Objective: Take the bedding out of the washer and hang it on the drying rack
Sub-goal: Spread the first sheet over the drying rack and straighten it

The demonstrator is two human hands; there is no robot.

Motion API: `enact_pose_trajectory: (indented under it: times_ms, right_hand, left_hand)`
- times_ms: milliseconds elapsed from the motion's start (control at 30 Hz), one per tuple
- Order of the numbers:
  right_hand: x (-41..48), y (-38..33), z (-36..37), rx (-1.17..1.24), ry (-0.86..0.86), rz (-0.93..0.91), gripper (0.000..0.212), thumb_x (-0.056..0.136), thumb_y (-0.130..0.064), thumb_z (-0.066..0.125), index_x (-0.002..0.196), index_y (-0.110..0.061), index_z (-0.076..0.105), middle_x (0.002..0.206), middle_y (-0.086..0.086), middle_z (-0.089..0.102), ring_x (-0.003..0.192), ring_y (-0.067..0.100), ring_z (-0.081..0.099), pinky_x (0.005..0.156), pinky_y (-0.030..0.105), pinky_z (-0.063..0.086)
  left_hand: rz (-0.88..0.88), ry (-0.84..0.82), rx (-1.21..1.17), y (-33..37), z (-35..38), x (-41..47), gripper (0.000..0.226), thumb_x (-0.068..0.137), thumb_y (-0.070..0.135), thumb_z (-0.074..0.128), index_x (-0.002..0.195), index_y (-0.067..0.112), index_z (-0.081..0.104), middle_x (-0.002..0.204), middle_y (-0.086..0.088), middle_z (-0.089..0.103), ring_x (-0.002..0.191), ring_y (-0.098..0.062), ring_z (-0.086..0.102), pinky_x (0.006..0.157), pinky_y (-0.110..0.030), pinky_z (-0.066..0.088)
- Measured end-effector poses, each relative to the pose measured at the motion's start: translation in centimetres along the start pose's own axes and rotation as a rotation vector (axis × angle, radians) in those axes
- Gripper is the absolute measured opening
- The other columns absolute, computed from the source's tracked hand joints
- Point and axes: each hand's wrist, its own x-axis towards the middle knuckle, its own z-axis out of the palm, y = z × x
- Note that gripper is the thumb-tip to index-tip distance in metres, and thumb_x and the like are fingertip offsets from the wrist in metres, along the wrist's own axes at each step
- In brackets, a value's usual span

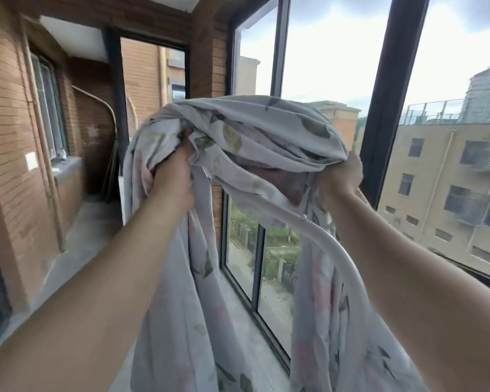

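Over the white rack bar (340,253), we are holding the leaf-print bedding (266,128), left hand (175,178) and right hand (343,175) each clenching bunched cloth in curled fingers.

Pale grey bedding (255,131) with green leaf and pink flower print, bunched up high and hanging down either side of the white curved drying rack (337,247) bar.

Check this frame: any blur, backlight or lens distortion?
Head view: wide-angle bending bows the dark window frames; overcast sky backlights the grey leaf-print bedsheet, whose folds stay readable; the white metal rack tube, left hand and right hand look slightly soft.
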Motion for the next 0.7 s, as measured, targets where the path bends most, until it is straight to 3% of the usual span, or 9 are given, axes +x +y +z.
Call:
enact_pose_trajectory:
  times_ms: [100,167,233,300,333,433,500,567,700]
  right_hand:
    - [-0.7,1.2,3.4,-0.029,-0.158,-0.044,0.020,0.095,-0.015,0.044,0.103,-0.011,0.063,0.102,0.009,0.068,0.092,0.030,0.064,0.080,0.037,0.053]
    - [-1.7,3.1,4.6,-0.083,-0.285,-0.055,0.012,0.094,-0.013,0.051,0.099,-0.015,0.061,0.091,0.002,0.064,0.079,0.022,0.060,0.064,0.020,0.045]
    - [-2.8,5.7,5.7,-0.153,-0.449,-0.039,0.010,0.093,-0.017,0.061,0.102,-0.012,0.062,0.086,0.000,0.057,0.074,0.018,0.053,0.058,0.021,0.040]
    - [-4.4,8.2,6.4,-0.253,-0.685,-0.010,0.030,0.097,-0.027,0.062,0.117,-0.005,0.061,0.091,0.001,0.057,0.075,0.017,0.052,0.063,0.025,0.041]
    - [-5.5,9.3,6.7,-0.304,-0.817,-0.003,0.036,0.101,-0.031,0.057,0.124,-0.004,0.059,0.095,0.005,0.059,0.074,0.017,0.053,0.059,0.025,0.041]
    - [-9.2,11.5,6.6,-0.482,-1.118,-0.075,0.044,0.103,-0.042,0.049,0.126,-0.007,0.062,0.112,0.008,0.068,0.085,0.021,0.062,0.050,0.027,0.039]
    - [-10.6,12.2,6.1,-0.603,-1.147,-0.160,0.043,0.101,-0.050,0.048,0.118,-0.014,0.064,0.093,0.002,0.067,0.075,0.019,0.060,0.054,0.026,0.043]
    - [-11.2,12.1,5.8,-0.602,-1.130,-0.157,0.037,0.100,-0.050,0.048,0.110,-0.016,0.061,0.079,-0.001,0.062,0.065,0.017,0.056,0.055,0.026,0.045]
    - [-11.6,9.8,5.4,-0.400,-0.993,-0.165,0.034,0.102,-0.039,0.051,0.099,-0.009,0.066,0.065,0.002,0.061,0.054,0.016,0.058,0.041,0.021,0.040]
  left_hand:
    - [-0.044,0.066,-0.027,-1.2,-0.8,0.9,0.064,0.075,0.059,0.062,0.135,0.035,0.058,0.137,0.007,0.061,0.126,-0.019,0.059,0.101,-0.049,0.050]
    - [-0.114,0.063,-0.059,-2.2,-1.3,-0.1,0.037,0.090,0.051,0.059,0.123,0.036,0.064,0.125,0.010,0.067,0.119,-0.015,0.059,0.085,-0.043,0.051]
    - [-0.204,0.044,-0.092,-4.0,-1.8,-0.9,0.017,0.097,0.044,0.057,0.106,0.035,0.069,0.109,0.012,0.071,0.106,-0.013,0.062,0.077,-0.037,0.048]
    - [-0.294,0.026,-0.111,-6.0,-2.3,-1.4,0.023,0.096,0.047,0.058,0.106,0.030,0.071,0.111,0.003,0.074,0.102,-0.019,0.066,0.074,-0.037,0.053]
    - [-0.325,0.018,-0.115,-6.7,-2.4,-1.7,0.029,0.096,0.049,0.059,0.108,0.026,0.072,0.116,-0.003,0.074,0.104,-0.023,0.068,0.075,-0.039,0.057]
    - [-0.375,0.033,-0.143,-8.4,-1.9,-2.3,0.039,0.095,0.053,0.060,0.101,0.017,0.074,0.105,-0.010,0.077,0.100,-0.029,0.071,0.091,-0.045,0.057]
    - [-0.373,0.032,-0.099,-8.7,-1.5,-2.7,0.040,0.094,0.055,0.060,0.094,0.017,0.073,0.085,-0.007,0.078,0.082,-0.023,0.073,0.083,-0.040,0.059]
    - [-0.366,0.053,-0.078,-8.6,-1.3,-2.8,0.039,0.093,0.055,0.061,0.092,0.018,0.073,0.078,-0.004,0.077,0.076,-0.021,0.072,0.077,-0.036,0.059]
    - [-0.328,0.070,-0.010,-7.0,-0.6,-2.7,0.044,0.087,0.055,0.066,0.114,0.021,0.073,0.107,-0.007,0.076,0.099,-0.028,0.072,0.092,-0.044,0.058]
